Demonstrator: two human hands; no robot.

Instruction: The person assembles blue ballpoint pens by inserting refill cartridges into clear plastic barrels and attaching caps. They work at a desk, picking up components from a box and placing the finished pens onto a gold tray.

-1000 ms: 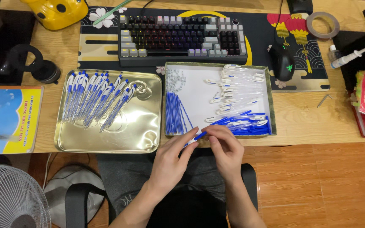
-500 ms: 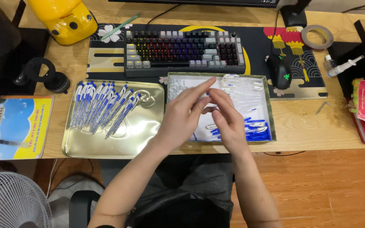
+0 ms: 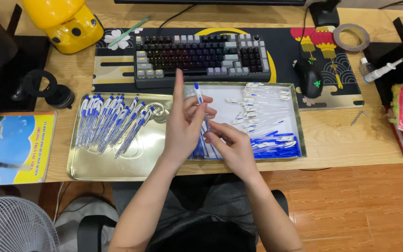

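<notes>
Both hands meet over the gap between the two trays, the left hand pinching a pen that stands almost upright, while the right hand closes on its lower end from below.

Both forearms come up from the bottom of the frame bare, with no sleeves showing as far down as the elbows. The left hand and right hand wear no gloves, and no ring, watch or bracelet shows on either hand or wrist. The fingers are slim, with short, plain nails. At the lower middle of the frame, the lap is covered by dark grey trousers of soft, creased cloth, and a darker, nearly black garment fills the very bottom edge.
</notes>
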